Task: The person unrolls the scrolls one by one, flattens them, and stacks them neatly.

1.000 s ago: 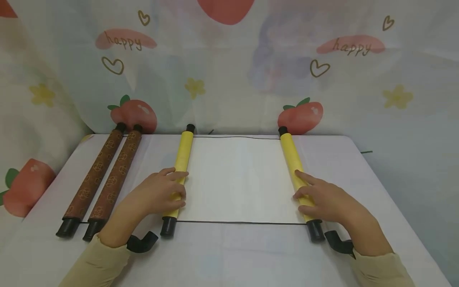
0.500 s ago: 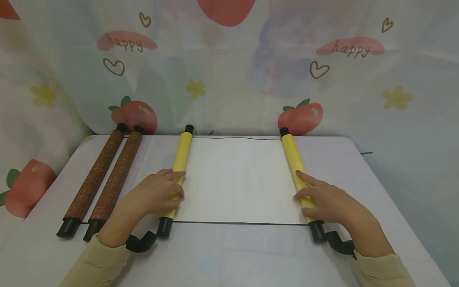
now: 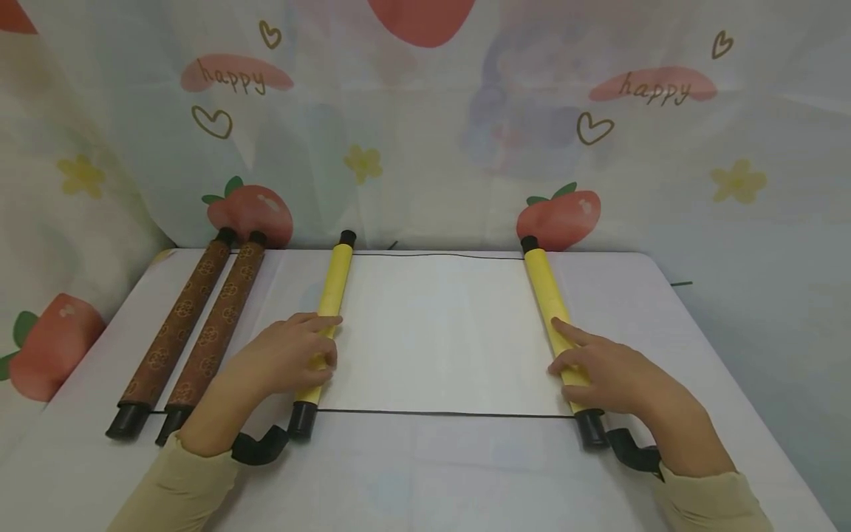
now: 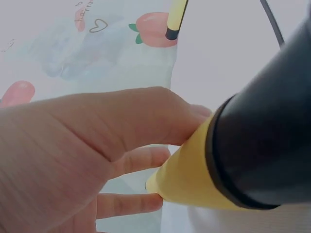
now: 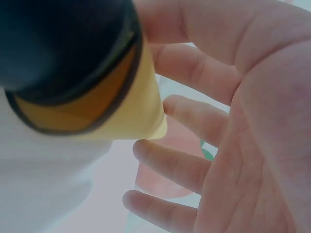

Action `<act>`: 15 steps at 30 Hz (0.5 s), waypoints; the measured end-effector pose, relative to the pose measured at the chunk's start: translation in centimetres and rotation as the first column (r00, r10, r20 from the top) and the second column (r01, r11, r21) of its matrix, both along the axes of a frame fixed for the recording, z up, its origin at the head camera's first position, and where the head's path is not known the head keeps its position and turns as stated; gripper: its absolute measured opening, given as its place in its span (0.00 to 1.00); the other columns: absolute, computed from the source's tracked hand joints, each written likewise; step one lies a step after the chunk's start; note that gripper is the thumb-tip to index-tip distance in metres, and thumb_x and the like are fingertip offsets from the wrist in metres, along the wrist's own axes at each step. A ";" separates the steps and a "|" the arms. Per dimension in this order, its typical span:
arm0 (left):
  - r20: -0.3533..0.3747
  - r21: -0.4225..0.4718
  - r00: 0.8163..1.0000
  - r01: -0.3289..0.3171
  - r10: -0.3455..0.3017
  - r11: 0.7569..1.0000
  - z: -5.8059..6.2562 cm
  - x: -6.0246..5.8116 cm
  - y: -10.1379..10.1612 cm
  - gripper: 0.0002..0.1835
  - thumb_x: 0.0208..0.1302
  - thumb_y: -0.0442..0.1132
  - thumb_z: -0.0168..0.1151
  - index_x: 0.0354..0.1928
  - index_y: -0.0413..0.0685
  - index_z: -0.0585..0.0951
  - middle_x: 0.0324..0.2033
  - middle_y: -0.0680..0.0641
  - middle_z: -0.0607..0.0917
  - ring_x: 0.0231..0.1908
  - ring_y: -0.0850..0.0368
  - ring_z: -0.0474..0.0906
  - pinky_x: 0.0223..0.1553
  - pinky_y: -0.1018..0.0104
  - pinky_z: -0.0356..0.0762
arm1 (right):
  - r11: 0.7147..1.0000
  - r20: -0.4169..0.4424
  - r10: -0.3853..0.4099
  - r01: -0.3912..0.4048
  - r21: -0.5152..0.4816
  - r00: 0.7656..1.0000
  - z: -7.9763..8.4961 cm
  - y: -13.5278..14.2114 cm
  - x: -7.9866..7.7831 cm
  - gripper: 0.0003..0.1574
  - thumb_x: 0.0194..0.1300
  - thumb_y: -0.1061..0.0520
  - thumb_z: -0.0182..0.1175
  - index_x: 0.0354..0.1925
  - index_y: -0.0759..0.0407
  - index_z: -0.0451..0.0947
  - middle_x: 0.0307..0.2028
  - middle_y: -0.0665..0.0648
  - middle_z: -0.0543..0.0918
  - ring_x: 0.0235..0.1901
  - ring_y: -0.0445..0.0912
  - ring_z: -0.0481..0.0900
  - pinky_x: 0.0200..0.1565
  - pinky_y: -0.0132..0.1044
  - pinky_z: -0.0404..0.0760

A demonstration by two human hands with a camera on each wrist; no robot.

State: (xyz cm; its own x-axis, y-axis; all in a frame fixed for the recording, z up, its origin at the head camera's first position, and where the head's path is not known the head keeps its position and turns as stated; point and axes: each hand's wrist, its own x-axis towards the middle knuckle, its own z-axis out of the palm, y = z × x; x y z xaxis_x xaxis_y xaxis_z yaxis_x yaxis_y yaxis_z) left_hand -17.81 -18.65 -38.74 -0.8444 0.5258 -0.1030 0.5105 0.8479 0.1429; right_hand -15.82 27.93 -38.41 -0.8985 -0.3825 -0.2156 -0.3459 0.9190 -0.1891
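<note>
A scroll with a blank white sheet (image 3: 439, 332) lies spread on the table. Its two yellow rolls, capped in black, stand apart at either side. My left hand (image 3: 282, 358) lies over the left yellow roll (image 3: 335, 281), index finger across it and the other fingers bent over its inner side. On the right yellow roll (image 3: 544, 281) my right hand (image 3: 614, 369) holds with thumb and front fingers, fingertips at the inner edge. Thumb and fingers lie against the yellow roll (image 4: 187, 170) in the left wrist view. Splayed fingers (image 5: 175, 165) show in the right wrist view.
Two brown patterned rolls (image 3: 176, 325) with black ends lie side by side at the left of the white table (image 3: 412, 480). A printed cloth (image 3: 425, 140) with peaches and hearts hangs behind. A black curved piece (image 3: 259, 447) sits at each wrist.
The left roll has moved left and the right roll slightly right, so a bit more white sheet shows between them. The hands have shifted a little outward with them.
</note>
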 end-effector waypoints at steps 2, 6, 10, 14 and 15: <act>0.000 0.000 1.000 -0.003 0.003 1.000 0.1 0.1 -0.1 0.04 0.56 0.45 0.71 0.33 0.65 0.88 0.67 0.46 0.75 0.66 0.38 0.69 0.59 0.40 0.71 | 1.000 0.003 -0.005 0.005 0.001 1.000 0.0 0.0 0.0 0.18 0.53 0.54 0.68 0.44 0.37 0.86 0.75 0.60 0.61 0.62 0.62 0.73 0.48 0.52 0.78; 0.003 -0.007 1.000 -0.012 0.012 1.000 0.0 0.1 -0.2 0.06 0.55 0.44 0.70 0.35 0.63 0.89 0.67 0.46 0.75 0.65 0.38 0.69 0.60 0.40 0.71 | 1.000 0.015 -0.021 0.021 0.007 1.000 0.0 0.1 0.0 0.21 0.52 0.56 0.66 0.46 0.39 0.87 0.75 0.60 0.59 0.63 0.63 0.72 0.47 0.52 0.78; 0.005 -0.006 1.000 -0.016 0.016 1.000 -0.2 -0.1 -0.4 0.05 0.56 0.44 0.71 0.35 0.62 0.90 0.67 0.45 0.75 0.65 0.38 0.70 0.60 0.40 0.72 | 0.999 0.026 -0.038 0.037 0.026 0.999 0.1 0.1 0.0 0.17 0.55 0.52 0.67 0.45 0.38 0.87 0.76 0.60 0.58 0.63 0.62 0.72 0.48 0.53 0.78; 0.013 -0.008 1.000 -0.021 0.021 1.000 -0.5 -0.3 -0.5 0.05 0.55 0.48 0.73 0.34 0.63 0.89 0.67 0.45 0.75 0.64 0.39 0.70 0.60 0.41 0.72 | 0.999 0.043 -0.046 0.046 0.024 0.998 0.0 0.3 0.0 0.15 0.55 0.44 0.72 0.43 0.36 0.86 0.76 0.60 0.57 0.64 0.64 0.71 0.53 0.59 0.76; 0.015 -0.009 1.000 -0.022 0.022 1.000 -0.5 -0.4 -0.5 0.05 0.55 0.49 0.73 0.34 0.63 0.89 0.67 0.45 0.75 0.64 0.39 0.70 0.59 0.41 0.72 | 0.999 0.046 -0.047 0.046 0.021 0.998 0.0 0.3 0.0 0.15 0.54 0.43 0.73 0.43 0.35 0.86 0.76 0.60 0.57 0.65 0.64 0.70 0.54 0.60 0.76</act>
State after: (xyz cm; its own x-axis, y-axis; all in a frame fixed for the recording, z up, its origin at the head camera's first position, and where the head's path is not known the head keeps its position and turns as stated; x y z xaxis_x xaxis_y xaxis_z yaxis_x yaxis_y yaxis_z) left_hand -18.19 -19.19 -39.26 -0.8539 0.5063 -0.1202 0.4898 0.8600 0.1431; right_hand -15.85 28.19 -38.41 -0.9040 -0.3356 -0.2649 -0.2937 0.9377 -0.1857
